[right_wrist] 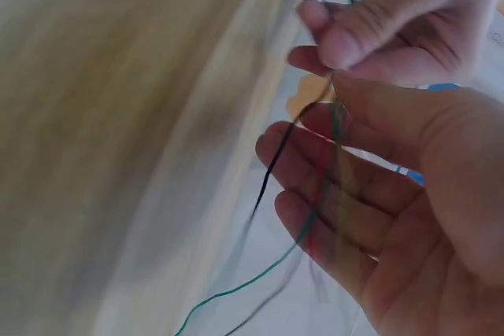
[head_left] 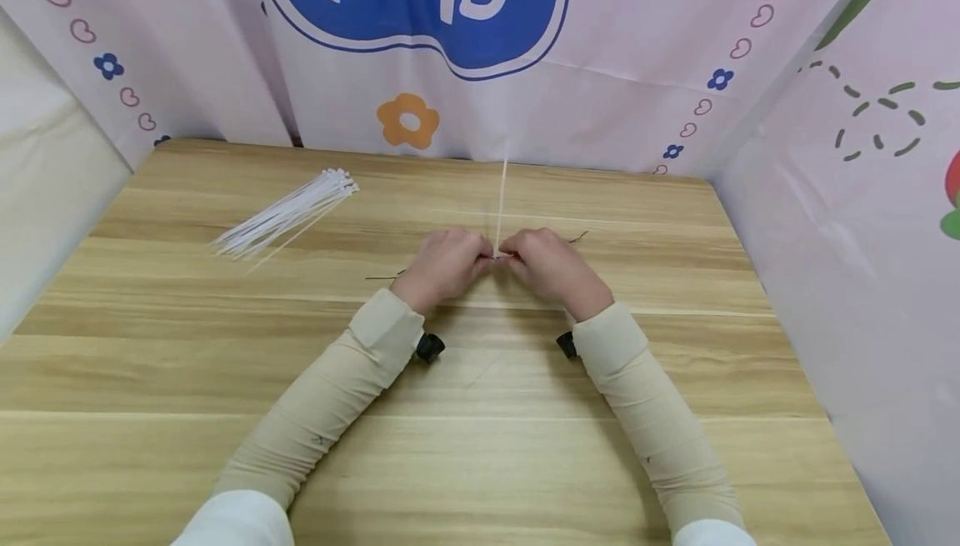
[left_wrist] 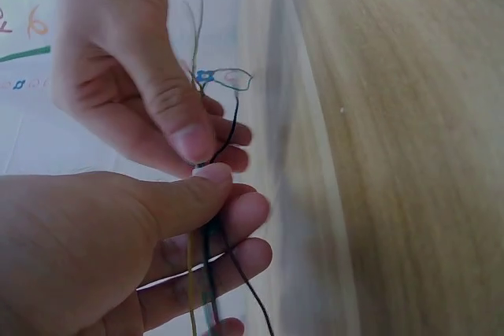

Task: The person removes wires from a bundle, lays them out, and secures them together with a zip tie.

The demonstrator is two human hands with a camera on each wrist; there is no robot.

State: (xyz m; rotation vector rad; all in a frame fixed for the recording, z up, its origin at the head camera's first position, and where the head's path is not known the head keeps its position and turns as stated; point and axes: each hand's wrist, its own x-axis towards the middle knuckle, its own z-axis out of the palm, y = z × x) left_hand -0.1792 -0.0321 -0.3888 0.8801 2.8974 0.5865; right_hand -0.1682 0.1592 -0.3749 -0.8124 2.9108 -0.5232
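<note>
My left hand (head_left: 447,264) and right hand (head_left: 551,267) meet fingertip to fingertip over the middle of the table. Between thumbs and fingers they pinch a bundle of thin coloured wires (right_wrist: 236,286); black, green, red and yellow strands show in the wrist views. A white cable tie (head_left: 501,206) stands up from the spot where the fingertips meet, its lower end hidden by them. In the left wrist view, a black wire (left_wrist: 249,285) trails below the left fingers, and a thin loop (left_wrist: 250,78) sticks out past the right hand. Loose wire ends poke out beyond both hands.
A pile of white cable ties (head_left: 288,212) lies at the back left of the wooden table (head_left: 480,463). Printed cloth (head_left: 630,87) hangs behind the table's far edge and along the sides. Small black devices (head_left: 430,348) sit at both wrists.
</note>
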